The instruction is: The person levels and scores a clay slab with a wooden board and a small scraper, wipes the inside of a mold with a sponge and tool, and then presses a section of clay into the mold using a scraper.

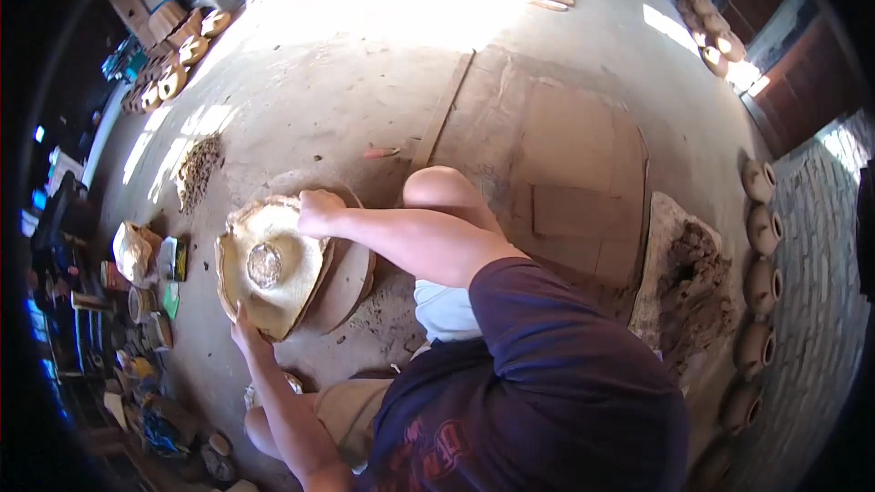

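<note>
A wide, pale dish [296, 287] with a rough, uneven rim and a round lump [265, 265] at its centre is tilted between my two hands. My right hand [321, 214] is closed on the upper right part of the rim. At the lower edge, my left hand [244, 332] grips the rim, its fingers partly hidden by the dish. Behind and to the right of the dish lies a round brown slab [348, 287] on the floor, partly covered by it.
A red-handled tool [381, 153] and a wooden strip [444, 109] lie on the floor. Flat brown sheets [574, 150] are beyond my knee. Dark clay [694, 278] is heaped at right, beside a row of pots [763, 230]. A white bag [134, 253] and containers stand at left.
</note>
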### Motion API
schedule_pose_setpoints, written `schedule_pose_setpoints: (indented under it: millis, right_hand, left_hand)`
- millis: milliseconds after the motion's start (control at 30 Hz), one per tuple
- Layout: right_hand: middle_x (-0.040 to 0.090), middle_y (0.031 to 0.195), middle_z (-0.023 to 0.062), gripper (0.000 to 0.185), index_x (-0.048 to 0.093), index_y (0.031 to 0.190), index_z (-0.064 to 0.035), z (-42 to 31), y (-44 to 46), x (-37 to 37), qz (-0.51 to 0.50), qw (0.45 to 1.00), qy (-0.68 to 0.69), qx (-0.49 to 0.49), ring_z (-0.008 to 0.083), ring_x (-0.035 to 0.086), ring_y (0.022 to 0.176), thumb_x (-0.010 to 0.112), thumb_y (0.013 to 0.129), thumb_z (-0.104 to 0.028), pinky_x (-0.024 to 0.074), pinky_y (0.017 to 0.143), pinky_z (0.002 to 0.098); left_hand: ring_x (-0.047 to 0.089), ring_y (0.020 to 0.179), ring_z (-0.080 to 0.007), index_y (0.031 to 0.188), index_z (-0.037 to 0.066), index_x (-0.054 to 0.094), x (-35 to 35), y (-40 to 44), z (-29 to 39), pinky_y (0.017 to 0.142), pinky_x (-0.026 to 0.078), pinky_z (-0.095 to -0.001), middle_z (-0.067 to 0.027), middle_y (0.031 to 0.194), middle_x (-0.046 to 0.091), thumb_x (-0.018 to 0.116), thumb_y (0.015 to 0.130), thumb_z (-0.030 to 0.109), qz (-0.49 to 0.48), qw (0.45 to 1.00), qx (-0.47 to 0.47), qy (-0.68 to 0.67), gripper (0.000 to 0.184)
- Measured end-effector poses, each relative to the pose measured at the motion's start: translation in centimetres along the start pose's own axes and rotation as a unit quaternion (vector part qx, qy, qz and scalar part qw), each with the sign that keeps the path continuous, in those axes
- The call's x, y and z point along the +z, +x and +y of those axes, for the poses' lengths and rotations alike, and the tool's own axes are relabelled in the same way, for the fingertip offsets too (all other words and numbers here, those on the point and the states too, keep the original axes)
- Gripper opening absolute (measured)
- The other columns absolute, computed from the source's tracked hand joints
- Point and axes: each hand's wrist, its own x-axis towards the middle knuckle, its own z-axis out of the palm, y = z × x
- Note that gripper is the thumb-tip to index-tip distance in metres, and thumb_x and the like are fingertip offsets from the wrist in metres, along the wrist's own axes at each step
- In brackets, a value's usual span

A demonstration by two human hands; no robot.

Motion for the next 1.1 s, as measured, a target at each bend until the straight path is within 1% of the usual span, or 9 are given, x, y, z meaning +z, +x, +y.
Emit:
schedule_pose_setpoints:
  millis: [367, 533, 600, 733, 767, 800, 900, 1033, 1100]
  right_hand:
    - [0.076, 0.103, 0.0237, 0.022, 0.078, 0.095, 0.0011, 0.7, 1.9, 0.8, -0.027, 0.998, -0.032, -0.039, 0.0357, 0.075, 0.099, 0.067, 0.079, -0.009, 0.0593, 0.086, 0.0448]
    - [0.074, 0.089, 0.0210, 0.037, 0.072, 0.096, 0.0016, -2.2, 2.1, -5.9, 0.172, 0.956, -0.126, -0.199, 0.0365, 0.074, 0.083, 0.055, 0.099, -0.030, 0.0583, 0.076, 0.0499]
    - [0.072, 0.084, 0.0219, 0.041, 0.068, 0.100, 0.0011, -3.4, -1.0, -13.8, 0.174, 0.972, -0.024, -0.157, 0.0365, 0.073, 0.080, 0.054, 0.102, -0.037, 0.0581, 0.075, 0.0499]
    - [0.070, 0.085, 0.0234, 0.036, 0.064, 0.098, -0.0024, 6.6, -7.9, -21.9, 0.326, 0.933, 0.124, -0.094, 0.0399, 0.071, 0.078, 0.056, 0.103, -0.037, 0.0554, 0.072, 0.0519]
    - [0.070, 0.087, 0.0230, 0.034, 0.063, 0.099, -0.0023, 12.6, -8.3, -20.9, 0.378, 0.914, -0.055, -0.139, 0.0432, 0.069, 0.079, 0.054, 0.104, -0.035, 0.0540, 0.073, 0.0548]
    - [0.069, 0.088, 0.0248, 0.034, 0.062, 0.100, -0.0015, 16.9, -9.8, -20.1, 0.240, 0.969, -0.012, 0.053, 0.0468, 0.068, 0.081, 0.054, 0.105, -0.034, 0.0525, 0.074, 0.0576]
    - [0.066, 0.124, 0.0250, 0.057, 0.069, 0.118, -0.0028, 30.4, -17.8, -14.4, 0.037, 0.977, -0.166, 0.131, 0.0429, 0.062, 0.120, 0.068, 0.090, -0.053, 0.0509, 0.098, 0.0536]
    - [0.063, 0.130, 0.0241, 0.058, 0.069, 0.120, -0.0022, 43.6, -25.5, -17.2, 0.285, 0.880, -0.184, 0.331, 0.0423, 0.058, 0.123, 0.072, 0.084, -0.048, 0.0481, 0.103, 0.0533]
    - [0.046, 0.151, 0.0238, 0.076, 0.051, 0.145, 0.0004, 48.1, -29.3, -19.7, 0.305, 0.780, -0.238, 0.492, 0.0384, 0.045, 0.140, 0.069, 0.089, -0.048, 0.0387, 0.115, 0.0523]
  left_hand:
    - [0.071, 0.096, -0.0302, 0.127, -0.013, 0.060, -1.3, 2.5, -4.0, 0.084, 0.060, -0.0447, -0.0185, 0.116, 0.067, 0.062, 0.102, 0.028, -0.019, 1.000, -0.010, 0.000, 0.048]
    - [0.070, 0.093, -0.0313, 0.127, -0.014, 0.059, -0.9, 3.0, -3.9, 0.081, 0.060, -0.0449, -0.0190, 0.115, 0.067, 0.067, 0.098, 0.022, 0.082, 0.994, -0.019, 0.074, 0.047]
    - [0.070, 0.092, -0.0314, 0.128, -0.014, 0.059, -1.4, 3.7, -4.3, 0.079, 0.060, -0.0446, -0.0192, 0.114, 0.067, 0.068, 0.097, 0.020, 0.086, 0.992, 0.014, 0.091, 0.047]
    - [0.070, 0.090, -0.0322, 0.129, -0.013, 0.059, -1.5, 3.1, -3.9, 0.074, 0.061, -0.0444, -0.0200, 0.114, 0.067, 0.070, 0.095, 0.019, 0.077, 0.986, 0.019, 0.148, 0.048]
    - [0.070, 0.090, -0.0323, 0.130, -0.013, 0.059, -1.4, 3.2, -3.9, 0.074, 0.061, -0.0448, -0.0204, 0.114, 0.067, 0.070, 0.094, 0.019, 0.091, 0.984, 0.020, 0.153, 0.049]
    - [0.070, 0.090, -0.0324, 0.130, -0.013, 0.058, -1.3, 3.3, -3.9, 0.074, 0.061, -0.0451, -0.0208, 0.114, 0.067, 0.070, 0.094, 0.019, 0.105, 0.982, 0.022, 0.158, 0.050]
    - [0.070, 0.089, -0.0326, 0.130, -0.014, 0.058, -1.2, 3.1, -3.9, 0.074, 0.061, -0.0462, -0.0223, 0.116, 0.066, 0.070, 0.092, 0.019, 0.128, 0.977, 0.035, 0.169, 0.051]
    - [0.070, 0.089, -0.0327, 0.129, -0.014, 0.058, -0.8, 2.0, -3.4, 0.074, 0.061, -0.0469, -0.0221, 0.116, 0.066, 0.069, 0.093, 0.021, 0.127, 0.971, 0.029, 0.198, 0.052]
    - [0.070, 0.089, -0.0326, 0.128, -0.014, 0.058, 0.1, 1.0, -3.2, 0.073, 0.061, -0.0474, -0.0220, 0.115, 0.066, 0.068, 0.093, 0.022, 0.148, 0.969, 0.013, 0.197, 0.051]
